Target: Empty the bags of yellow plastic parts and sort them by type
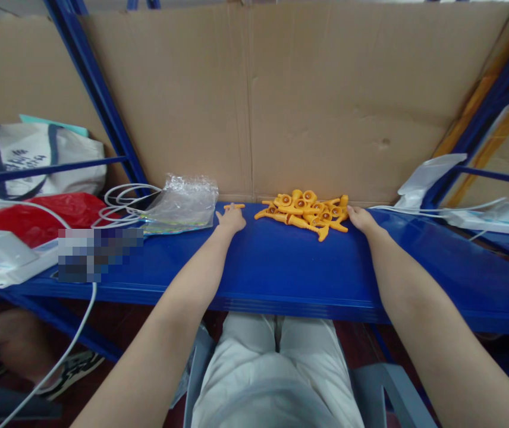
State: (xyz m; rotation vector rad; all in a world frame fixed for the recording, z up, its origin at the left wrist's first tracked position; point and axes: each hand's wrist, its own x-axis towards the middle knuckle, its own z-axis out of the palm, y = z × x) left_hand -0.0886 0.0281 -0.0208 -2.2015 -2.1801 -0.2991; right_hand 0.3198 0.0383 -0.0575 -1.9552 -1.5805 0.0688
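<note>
Left grip: fingers partly spread, an orange piece at the tips; whether clamped on it cannot be told. Right grip: at the right edge of the orange pile, closure not discernible. The pile lies between them on the blue surface. Risk: pieces overlap loosely, so a sideways push could topple or scatter them. Clear plastic bag, left: contents indeterminable. Canvas bag, farther left: contents hidden.

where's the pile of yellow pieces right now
In the head view, right of centre, the yellow pile lies on the blue table, beside your right hand.
</note>
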